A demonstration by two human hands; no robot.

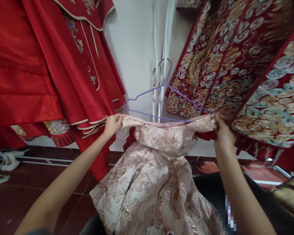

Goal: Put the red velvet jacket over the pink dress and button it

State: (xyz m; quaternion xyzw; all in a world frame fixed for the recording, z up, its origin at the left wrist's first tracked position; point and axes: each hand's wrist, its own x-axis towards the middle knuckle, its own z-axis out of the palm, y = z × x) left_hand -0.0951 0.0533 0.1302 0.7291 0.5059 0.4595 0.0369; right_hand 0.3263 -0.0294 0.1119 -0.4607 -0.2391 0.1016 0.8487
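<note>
A pale pink dress (147, 169) with a shiny floral pattern is spread between my two hands, its skirt hanging down toward me. My left hand (114, 125) pinches the end of its left sleeve band. At the other side, my right hand (223, 132) grips the right sleeve band near the hanger's end. A purple wire hanger (147, 92) stands behind the dress's top edge, its hook up against the white cupboard handles. The hanger's right end reaches the fabric by my right hand; whether it sits inside the sleeve I cannot tell.
Red garments with cream piping (88, 65) hang on the left. Heavily embroidered red and gold garments (218, 58) hang on the right. Behind stands a white cupboard (134, 42). White shoes (9, 162) and a white rack bar (46, 161) are low at left, above dark red floor tiles (71, 202).
</note>
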